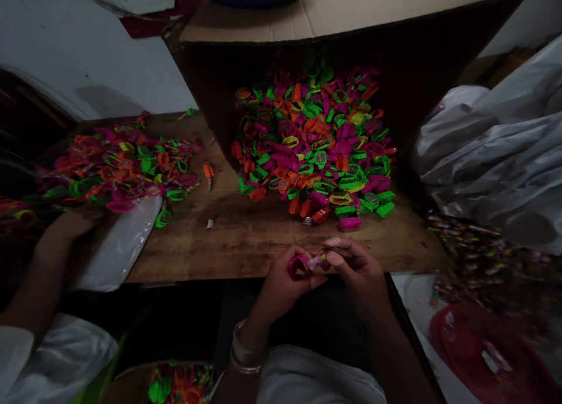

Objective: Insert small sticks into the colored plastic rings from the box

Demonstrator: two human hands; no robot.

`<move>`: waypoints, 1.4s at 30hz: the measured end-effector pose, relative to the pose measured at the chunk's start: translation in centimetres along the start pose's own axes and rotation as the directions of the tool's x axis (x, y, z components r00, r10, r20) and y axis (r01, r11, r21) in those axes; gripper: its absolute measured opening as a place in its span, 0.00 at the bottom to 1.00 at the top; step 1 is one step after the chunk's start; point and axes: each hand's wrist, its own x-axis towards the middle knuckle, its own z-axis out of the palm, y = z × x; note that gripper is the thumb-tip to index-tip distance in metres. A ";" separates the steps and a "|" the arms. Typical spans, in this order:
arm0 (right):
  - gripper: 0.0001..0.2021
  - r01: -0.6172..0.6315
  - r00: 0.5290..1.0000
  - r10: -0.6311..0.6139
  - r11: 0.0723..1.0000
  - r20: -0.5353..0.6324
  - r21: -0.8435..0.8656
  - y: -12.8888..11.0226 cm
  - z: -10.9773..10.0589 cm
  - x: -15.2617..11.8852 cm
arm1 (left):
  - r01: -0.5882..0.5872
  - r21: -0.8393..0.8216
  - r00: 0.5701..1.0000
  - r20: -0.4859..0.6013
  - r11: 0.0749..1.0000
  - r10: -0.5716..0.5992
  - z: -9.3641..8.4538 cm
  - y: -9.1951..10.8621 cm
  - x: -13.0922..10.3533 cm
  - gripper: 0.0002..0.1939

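Observation:
My left hand (283,284) is closed around a pink plastic toy watch (297,267) at the table's front edge. In my right hand (357,273), thumb and fingers pinch a small wrapped candy (324,257) with clear film and a yellow part. The candy's near end meets the toy watch; whether it sits inside the watch I cannot tell. Just beyond my hands, a big heap of green, orange, pink and yellow toy watches (320,158) spills from a cardboard box (351,14) lying on its side.
At left, a co-worker's hand (72,222) reaches by another pile of toy watches (132,164) and a clear plastic bag (123,246). One orange toy watch (208,171) lies between the piles. White sacks (496,158), many small wrapped candies (483,269) and a red basin (478,345) stand right.

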 end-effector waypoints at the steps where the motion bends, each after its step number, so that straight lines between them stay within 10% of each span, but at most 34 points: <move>1: 0.11 -0.004 1.000 0.004 1.000 -0.018 -0.012 0.0 0.0 0.0 | 0.000 0.008 1.000 -0.005 1.000 0.000 0.0 0.0 -0.1 0.17; 10: 0.12 -0.031 0.996 0.027 0.998 -0.082 -0.057 0.3 -0.5 0.3 | -0.051 0.149 0.999 -0.005 0.988 0.052 0.3 0.7 -0.6 0.13; 19: 0.06 0.172 0.964 -0.231 0.922 -0.134 -0.347 1.7 0.1 -0.8 | -0.122 0.248 0.980 -0.125 0.961 0.157 0.4 -0.8 -0.2 0.11; 23: 0.13 0.085 0.990 -0.111 0.964 -0.092 -0.252 2.5 -0.7 0.1 | 0.018 0.124 1.000 0.007 0.992 -0.019 -0.1 -1.6 1.4 0.15; 26: 0.21 0.000 0.999 -0.006 0.987 -0.036 -0.163 2.8 -2.1 0.8 | 0.165 -0.022 0.983 0.083 0.986 -0.163 -3.6 0.4 3.5 0.17; 30: 0.21 0.008 0.993 -0.026 0.988 -0.119 -0.154 3.0 -3.8 0.7 | -0.157 -0.291 0.948 -0.312 0.944 0.062 -11.5 5.1 5.3 0.24; 33: 0.21 -0.020 0.991 -0.006 0.982 -0.137 -0.188 3.5 -4.5 0.5 | -0.466 -0.432 0.763 -0.638 0.772 0.103 -15.3 6.3 5.5 0.24; 37: 0.20 -0.048 0.995 0.020 0.959 -0.102 -0.280 4.1 -5.2 0.5 | -0.201 -0.114 0.784 -0.614 0.973 0.090 -15.1 4.0 7.1 0.12; 42: 0.17 -0.037 0.995 -0.004 0.918 -0.102 -0.394 3.7 -6.8 0.2 | 0.009 0.248 0.804 -0.578 0.969 0.141 -13.0 1.8 12.2 0.12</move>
